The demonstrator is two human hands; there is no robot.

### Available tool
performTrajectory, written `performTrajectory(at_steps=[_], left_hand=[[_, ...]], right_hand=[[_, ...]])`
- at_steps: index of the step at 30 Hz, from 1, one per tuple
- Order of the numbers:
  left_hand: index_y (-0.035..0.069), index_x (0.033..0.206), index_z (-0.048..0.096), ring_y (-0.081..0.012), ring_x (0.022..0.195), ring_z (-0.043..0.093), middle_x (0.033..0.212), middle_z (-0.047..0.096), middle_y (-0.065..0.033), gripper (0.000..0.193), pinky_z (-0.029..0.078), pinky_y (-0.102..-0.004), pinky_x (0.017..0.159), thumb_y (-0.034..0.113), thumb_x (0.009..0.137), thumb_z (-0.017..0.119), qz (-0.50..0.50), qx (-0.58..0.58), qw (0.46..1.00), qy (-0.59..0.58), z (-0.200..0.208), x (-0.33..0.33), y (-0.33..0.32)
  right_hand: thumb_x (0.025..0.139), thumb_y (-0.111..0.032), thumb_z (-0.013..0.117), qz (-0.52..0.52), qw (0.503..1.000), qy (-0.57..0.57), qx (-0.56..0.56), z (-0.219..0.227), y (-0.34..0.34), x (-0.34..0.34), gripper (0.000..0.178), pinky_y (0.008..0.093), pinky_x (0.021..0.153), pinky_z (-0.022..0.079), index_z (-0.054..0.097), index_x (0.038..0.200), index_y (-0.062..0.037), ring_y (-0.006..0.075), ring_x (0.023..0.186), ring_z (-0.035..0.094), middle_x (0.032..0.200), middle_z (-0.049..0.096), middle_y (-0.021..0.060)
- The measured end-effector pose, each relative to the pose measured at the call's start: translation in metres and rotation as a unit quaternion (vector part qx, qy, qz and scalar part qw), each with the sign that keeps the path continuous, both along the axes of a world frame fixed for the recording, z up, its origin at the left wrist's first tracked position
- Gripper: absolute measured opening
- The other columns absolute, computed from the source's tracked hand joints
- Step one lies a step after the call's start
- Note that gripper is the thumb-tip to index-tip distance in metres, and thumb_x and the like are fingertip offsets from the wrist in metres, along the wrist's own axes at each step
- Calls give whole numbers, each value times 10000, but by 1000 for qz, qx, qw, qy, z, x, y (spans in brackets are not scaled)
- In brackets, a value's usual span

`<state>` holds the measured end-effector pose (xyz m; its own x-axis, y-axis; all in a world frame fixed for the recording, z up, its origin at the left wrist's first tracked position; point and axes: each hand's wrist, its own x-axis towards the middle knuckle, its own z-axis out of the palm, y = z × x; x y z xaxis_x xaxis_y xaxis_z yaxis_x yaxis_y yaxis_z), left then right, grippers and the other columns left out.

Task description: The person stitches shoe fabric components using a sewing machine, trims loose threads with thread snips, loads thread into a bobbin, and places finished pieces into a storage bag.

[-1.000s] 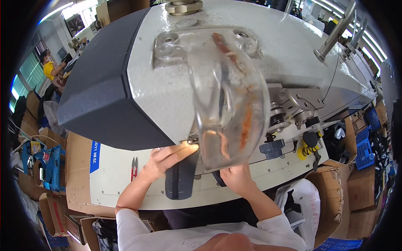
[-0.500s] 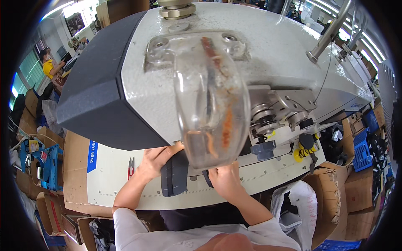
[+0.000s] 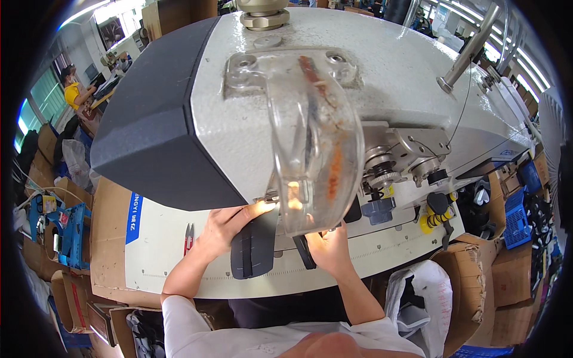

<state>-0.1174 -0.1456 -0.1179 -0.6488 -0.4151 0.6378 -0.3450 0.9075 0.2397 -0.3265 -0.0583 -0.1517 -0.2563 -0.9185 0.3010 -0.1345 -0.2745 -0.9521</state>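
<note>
Under the head of a large white sewing machine (image 3: 239, 119), my left hand (image 3: 222, 230) reaches in with its fingers closed on the edge of a dark grey flat piece (image 3: 261, 253). A black stripe runs down this piece, which hangs toward me over the white work table (image 3: 179, 262). My right hand (image 3: 332, 246), fingers curled, grips a narrow black strip (image 3: 304, 252) just right of it. Whether the strip and the flat piece are joined is hidden behind the clear plastic guard (image 3: 316, 143). The needle area cannot be seen either.
Red-handled thread snips (image 3: 188, 237) lie left of my left hand. A yellow-and-black object (image 3: 434, 212) sits at the table's right end. Cardboard boxes (image 3: 462, 280), a white sack (image 3: 427, 292) and a blue basket (image 3: 517, 218) stand around. Another person (image 3: 77, 92) sits far left.
My right hand has shifted slightly up and right and turned, and more of the black strip shows. The left hand stays on the flat piece. The machine appears shifted right in view.
</note>
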Motion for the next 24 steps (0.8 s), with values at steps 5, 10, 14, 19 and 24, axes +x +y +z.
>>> performTrajectory(at_steps=[5,10,14,19,24], left_hand=[[28,1106,686,-241,710,632,902,661,-96,474,490,-314,635,52,634,708,-30,22,997,69,6,-10,2],[36,1087,698,-230,697,614,854,642,-83,464,475,-318,623,59,624,721,-22,65,997,41,-9,0,-3],[35,1081,700,-223,673,601,798,612,-71,453,468,-329,607,66,629,722,6,32,999,35,-11,-3,-2],[65,1060,697,-246,754,634,904,645,-88,408,501,-345,677,77,655,742,38,-35,998,27,-18,1,-1],[27,1011,715,-226,667,589,753,600,-68,416,457,-337,604,54,596,724,21,-59,996,67,-18,-2,-6]], right_hand=[[829,64,612,28,997,-71,-8,5,-2,7,422,237,658,508,449,1218,48,98,725,641,855,682,75],[797,43,683,16,999,-18,-38,5,-6,8,394,249,675,517,474,1130,22,107,765,659,866,698,73],[778,22,714,-40,996,62,-46,16,-6,5,356,255,637,507,478,1044,5,107,726,654,836,696,61],[746,13,741,-48,996,69,-25,15,-6,4,417,265,610,504,468,1062,-7,129,706,662,828,692,68],[721,9,757,-58,993,98,-35,27,-8,7,507,266,616,508,464,1133,-13,152,695,670,836,694,76]])
